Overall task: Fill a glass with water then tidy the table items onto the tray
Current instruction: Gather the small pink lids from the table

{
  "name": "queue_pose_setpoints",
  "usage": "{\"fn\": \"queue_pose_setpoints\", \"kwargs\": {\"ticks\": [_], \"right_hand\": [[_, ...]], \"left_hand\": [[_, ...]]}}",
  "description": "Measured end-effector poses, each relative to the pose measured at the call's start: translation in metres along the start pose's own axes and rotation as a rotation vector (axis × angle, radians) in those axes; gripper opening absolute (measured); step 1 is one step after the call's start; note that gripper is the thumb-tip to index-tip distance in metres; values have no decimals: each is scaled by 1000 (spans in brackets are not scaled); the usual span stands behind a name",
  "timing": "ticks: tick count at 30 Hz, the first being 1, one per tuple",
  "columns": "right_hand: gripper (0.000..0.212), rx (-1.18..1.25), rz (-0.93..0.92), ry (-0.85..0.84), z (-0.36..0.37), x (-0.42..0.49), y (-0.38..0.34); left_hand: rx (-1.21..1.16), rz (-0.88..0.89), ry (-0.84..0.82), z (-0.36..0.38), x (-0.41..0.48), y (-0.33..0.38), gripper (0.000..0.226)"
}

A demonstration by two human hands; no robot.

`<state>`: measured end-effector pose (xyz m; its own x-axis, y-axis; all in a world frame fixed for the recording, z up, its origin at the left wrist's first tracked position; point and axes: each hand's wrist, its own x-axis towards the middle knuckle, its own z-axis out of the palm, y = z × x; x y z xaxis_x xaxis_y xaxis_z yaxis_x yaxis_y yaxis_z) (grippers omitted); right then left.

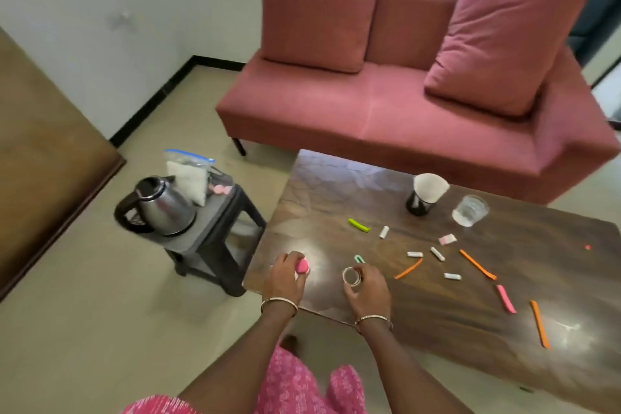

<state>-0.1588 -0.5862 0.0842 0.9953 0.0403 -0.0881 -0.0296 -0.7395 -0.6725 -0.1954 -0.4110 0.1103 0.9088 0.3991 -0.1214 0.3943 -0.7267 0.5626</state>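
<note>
On the dark wooden table (437, 309), my left hand (285, 276) grips a small pink and white round object (301, 266) near the table's left corner. My right hand (368, 287) holds a small clear ring-shaped item (351, 276), like a roll of tape, with a green clip (359, 259) just beyond it. A clear glass (469, 210) holding water stands at the far side beside a black cup with a white paper liner (424, 193). Orange sticks (477, 264), a pink stick (505, 298), a green stick (358, 224) and several small white pieces (437, 253) lie scattered on the table.
A steel electric kettle (161, 208) and a zip bag with white contents (188, 178) sit on a grey stool (215, 239) left of the table. A red sofa (403, 111) with two cushions stands behind. A brown wooden panel (43, 151) is at far left. No tray is in view.
</note>
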Motion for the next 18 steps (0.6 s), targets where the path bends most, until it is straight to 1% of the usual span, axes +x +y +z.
{"fn": "queue_pose_setpoints", "kwargs": {"ticks": [3, 7, 10, 15, 18], "right_hand": [[27, -22, -67, -81, 33, 4, -39], [30, -43, -156, -152, 81, 13, -83], [31, -50, -152, -204, 116, 24, -118], [27, -63, -125, -227, 176, 52, -179], [29, -55, -88, -235, 211, 75, -214]], "left_hand": [[-6, -78, 57, -26, 7, -34, 18], [-26, -168, 81, -58, 28, -80, 21], [-10, -203, 94, -82, 52, -116, 22], [4, -244, 91, -119, 110, -178, 23], [7, -244, 54, -137, 149, -211, 23]]}}
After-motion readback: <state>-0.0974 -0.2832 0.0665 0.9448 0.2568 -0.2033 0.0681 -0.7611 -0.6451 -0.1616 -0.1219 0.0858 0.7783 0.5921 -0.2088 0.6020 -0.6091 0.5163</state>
